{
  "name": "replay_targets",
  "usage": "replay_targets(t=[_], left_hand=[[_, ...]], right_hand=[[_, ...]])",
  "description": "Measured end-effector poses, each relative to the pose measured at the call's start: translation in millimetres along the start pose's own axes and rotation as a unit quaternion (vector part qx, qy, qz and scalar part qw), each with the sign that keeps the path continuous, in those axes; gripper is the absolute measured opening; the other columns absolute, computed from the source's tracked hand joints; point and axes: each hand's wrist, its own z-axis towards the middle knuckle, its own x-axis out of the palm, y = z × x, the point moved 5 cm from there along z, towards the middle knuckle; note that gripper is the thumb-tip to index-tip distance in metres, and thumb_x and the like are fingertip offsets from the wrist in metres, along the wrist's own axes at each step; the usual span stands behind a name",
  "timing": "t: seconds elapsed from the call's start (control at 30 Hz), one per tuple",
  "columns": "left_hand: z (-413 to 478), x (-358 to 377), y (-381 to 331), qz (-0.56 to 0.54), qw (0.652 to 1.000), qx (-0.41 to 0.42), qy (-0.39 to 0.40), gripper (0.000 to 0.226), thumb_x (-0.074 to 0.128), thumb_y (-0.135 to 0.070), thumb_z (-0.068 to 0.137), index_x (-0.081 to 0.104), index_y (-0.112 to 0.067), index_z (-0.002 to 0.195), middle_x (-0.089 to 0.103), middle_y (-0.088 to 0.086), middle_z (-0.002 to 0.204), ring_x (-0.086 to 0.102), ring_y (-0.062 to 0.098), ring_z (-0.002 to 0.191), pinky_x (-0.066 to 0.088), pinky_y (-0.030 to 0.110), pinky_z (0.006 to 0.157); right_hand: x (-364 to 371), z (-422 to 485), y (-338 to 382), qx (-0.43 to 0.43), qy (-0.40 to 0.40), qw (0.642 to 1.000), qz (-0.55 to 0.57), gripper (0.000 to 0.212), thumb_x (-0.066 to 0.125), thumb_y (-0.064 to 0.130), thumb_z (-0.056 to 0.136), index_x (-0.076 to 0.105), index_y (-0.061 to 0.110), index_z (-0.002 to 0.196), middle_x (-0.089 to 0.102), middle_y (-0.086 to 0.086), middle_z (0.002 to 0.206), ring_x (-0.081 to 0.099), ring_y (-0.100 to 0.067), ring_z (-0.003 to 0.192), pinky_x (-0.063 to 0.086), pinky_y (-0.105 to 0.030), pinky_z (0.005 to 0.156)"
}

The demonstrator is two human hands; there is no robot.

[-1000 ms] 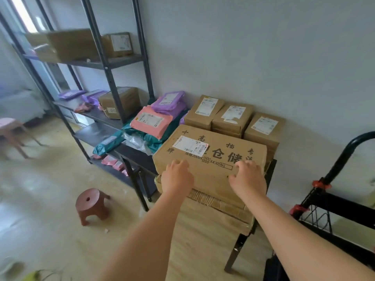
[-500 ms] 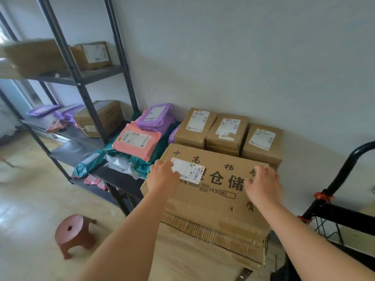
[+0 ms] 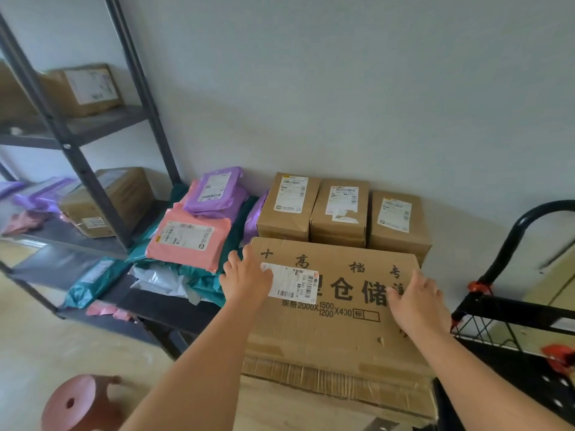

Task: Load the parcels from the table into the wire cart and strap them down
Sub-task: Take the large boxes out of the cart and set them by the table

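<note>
A large flat cardboard box (image 3: 336,331) with black printed characters and a white label lies nearest me on the table (image 3: 280,409). My left hand (image 3: 245,275) rests on its top at the far left corner, fingers spread. At the box's right edge my right hand (image 3: 417,300) lies on the top, its fingers looking straight. Behind the box stand three small labelled cartons (image 3: 340,209) against the wall. Left of them are piled a pink mailer (image 3: 189,241), a purple mailer (image 3: 214,191) and teal bags. The black wire cart (image 3: 485,331) is at the right.
A dark metal shelf rack (image 3: 84,169) with more boxes and mailers fills the left side. A small reddish stool (image 3: 81,405) stands on the floor at lower left. Red strap hooks (image 3: 477,287) hang on the cart's frame below its curved black handle (image 3: 510,244).
I have come closer to the table. Both hands slid from the box's near edge up across its top towards the far corners.
</note>
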Motion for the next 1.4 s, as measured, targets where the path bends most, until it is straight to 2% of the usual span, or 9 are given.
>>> replay_targets(t=[0.13, 0.23, 0.33, 0.43, 0.57, 0.77, 0.9, 1.07, 1.4], left_hand=[[12, 2, 6, 0.009, 1.000, 0.001, 0.013, 0.070, 0.052, -0.041, 0.094, 0.018, -0.017, 0.150, 0.028, 0.012, 0.150, 0.032, 0.033, 0.136, 0.030, 0.045, 0.108], [18, 8, 13, -0.007, 0.999, -0.007, 0.031, 0.082, 0.052, -0.046, 0.095, 0.005, -0.015, 0.155, 0.025, 0.013, 0.153, 0.031, 0.032, 0.138, 0.032, 0.046, 0.108], [24, 14, 19, -0.049, 0.997, -0.025, 0.052, 0.086, 0.052, -0.047, 0.094, 0.002, -0.014, 0.155, 0.025, 0.013, 0.152, 0.030, 0.032, 0.138, 0.035, 0.048, 0.106], [27, 18, 23, -0.067, 0.994, -0.042, 0.070, 0.086, 0.052, -0.049, 0.093, 0.004, -0.013, 0.155, 0.027, 0.014, 0.151, 0.033, 0.034, 0.137, 0.036, 0.049, 0.105], [30, 24, 26, -0.079, 0.992, -0.050, 0.090, 0.082, 0.048, -0.050, 0.094, 0.006, -0.014, 0.155, 0.031, 0.014, 0.149, 0.037, 0.034, 0.134, 0.037, 0.049, 0.103], [29, 26, 23, -0.090, 0.990, -0.053, 0.100, 0.067, 0.045, -0.046, 0.096, 0.021, -0.011, 0.148, 0.042, 0.014, 0.142, 0.040, 0.036, 0.129, 0.038, 0.047, 0.097], [26, 20, 18, -0.100, 0.990, -0.052, 0.081, 0.059, 0.045, -0.045, 0.096, 0.029, -0.011, 0.141, 0.045, 0.013, 0.138, 0.041, 0.035, 0.126, 0.038, 0.044, 0.091], [24, 13, 18, -0.104, 0.992, -0.052, 0.043, 0.063, 0.045, -0.052, 0.095, 0.034, -0.010, 0.141, 0.044, 0.014, 0.139, 0.040, 0.034, 0.127, 0.039, 0.046, 0.095], [13, -2, 13, -0.133, 0.991, -0.025, -0.003, 0.062, 0.044, -0.054, 0.095, 0.041, -0.010, 0.138, 0.048, 0.014, 0.134, 0.042, 0.033, 0.124, 0.041, 0.046, 0.093]], right_hand=[[3, -2, 3, 0.027, 0.003, 1.000, -0.005, 0.070, 0.051, 0.049, 0.095, 0.023, 0.014, 0.149, 0.042, -0.014, 0.140, 0.045, -0.030, 0.125, 0.051, -0.045, 0.092], [5, -3, 5, 0.045, 0.000, 0.999, -0.011, 0.065, 0.050, 0.048, 0.096, 0.027, 0.014, 0.145, 0.046, -0.013, 0.135, 0.049, -0.030, 0.121, 0.049, -0.041, 0.083], [7, -4, 6, 0.062, 0.007, 0.998, -0.004, 0.061, 0.050, 0.048, 0.096, 0.030, 0.016, 0.143, 0.048, -0.013, 0.131, 0.050, -0.030, 0.117, 0.046, -0.038, 0.076], [8, -4, 5, 0.080, 0.013, 0.997, -0.001, 0.065, 0.050, 0.050, 0.095, 0.028, 0.016, 0.146, 0.049, -0.013, 0.132, 0.051, -0.030, 0.118, 0.047, -0.039, 0.079], [9, -6, 3, 0.098, 0.011, 0.995, 0.005, 0.067, 0.050, 0.052, 0.095, 0.028, 0.017, 0.147, 0.050, -0.014, 0.129, 0.052, -0.030, 0.115, 0.045, -0.037, 0.075], [9, -8, 4, 0.094, 0.015, 0.995, 0.019, 0.069, 0.052, 0.051, 0.094, 0.025, 0.019, 0.149, 0.050, -0.015, 0.131, 0.051, -0.033, 0.118, 0.049, -0.044, 0.088], [7, -12, 2, 0.106, 0.003, 0.994, 0.034, 0.069, 0.055, 0.051, 0.093, 0.026, 0.020, 0.148, 0.049, -0.016, 0.129, 0.052, -0.034, 0.117, 0.051, -0.047, 0.090], [2, -18, 1, 0.110, -0.019, 0.993, 0.041, 0.065, 0.055, 0.050, 0.092, 0.032, 0.019, 0.144, 0.050, -0.018, 0.125, 0.054, -0.035, 0.111, 0.053, -0.049, 0.088], [-26, -41, -2, 0.117, -0.084, 0.989, 0.030, 0.066, 0.054, 0.047, 0.094, 0.029, 0.020, 0.149, 0.044, -0.020, 0.138, 0.047, -0.039, 0.125, 0.048, -0.050, 0.095]])
